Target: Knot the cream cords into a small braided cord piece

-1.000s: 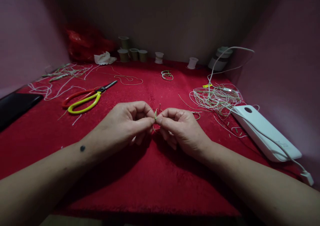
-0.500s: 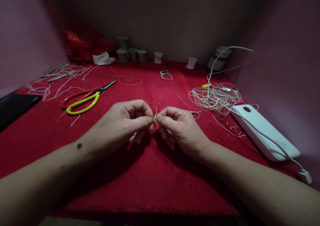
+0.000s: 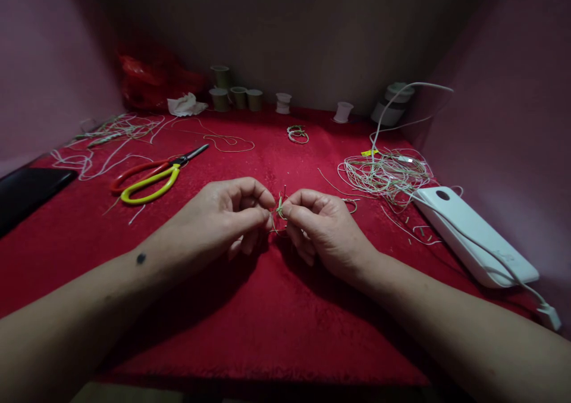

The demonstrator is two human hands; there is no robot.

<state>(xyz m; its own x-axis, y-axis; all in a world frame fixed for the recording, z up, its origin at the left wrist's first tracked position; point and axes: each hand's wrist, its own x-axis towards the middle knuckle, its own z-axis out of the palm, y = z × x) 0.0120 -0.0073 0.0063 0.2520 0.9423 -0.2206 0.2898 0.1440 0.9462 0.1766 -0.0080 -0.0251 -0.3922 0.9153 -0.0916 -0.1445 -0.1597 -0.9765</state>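
Note:
Between my two hands, just above the red cloth, is a small knotted green cord with thin loose ends. My right hand pinches its knot between thumb and forefinger. My left hand is closed at the cord's left side, thumb and forefinger together on a thin strand; the fingertips partly hide it. The other fingers of both hands are curled beneath. Left of my hands lie scissors with one red and one yellow handle, blades pointing away to the right.
A tangle of cords and a white power bank with a cable lie right. Farther back are a corded ring, several thread spools, crumpled tissue and a red plastic bag. At left are a phone and loose threads.
My left fingertips have drawn slightly away from the knot, so a small gap with a strand shows between the hands. My right hand keeps its pinch. The view has shifted slightly.

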